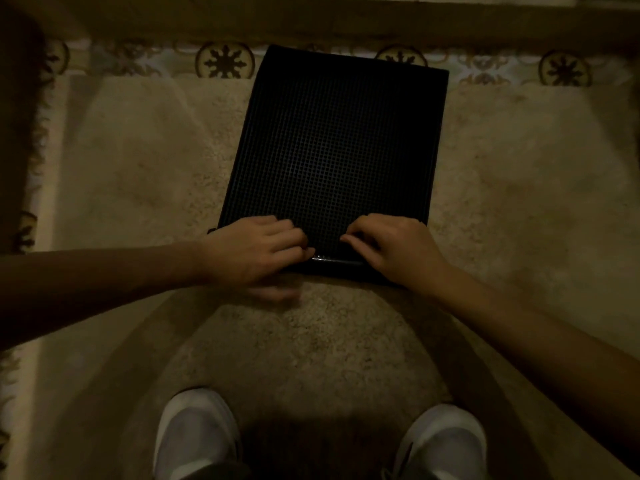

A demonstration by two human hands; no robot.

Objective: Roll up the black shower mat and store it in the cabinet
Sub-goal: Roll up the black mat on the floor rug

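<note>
On dim beige carpet (pixel 138 174), black shower mat (pixel 332 147), patterned border (pixel 225 62) beyond.

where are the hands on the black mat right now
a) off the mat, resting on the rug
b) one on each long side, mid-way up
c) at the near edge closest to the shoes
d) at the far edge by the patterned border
c: the left hand and right hand both sit with curled fingers on the near edge of the black mat, the edge closest to the white shoes; the rest lies flat on the rug.
</note>
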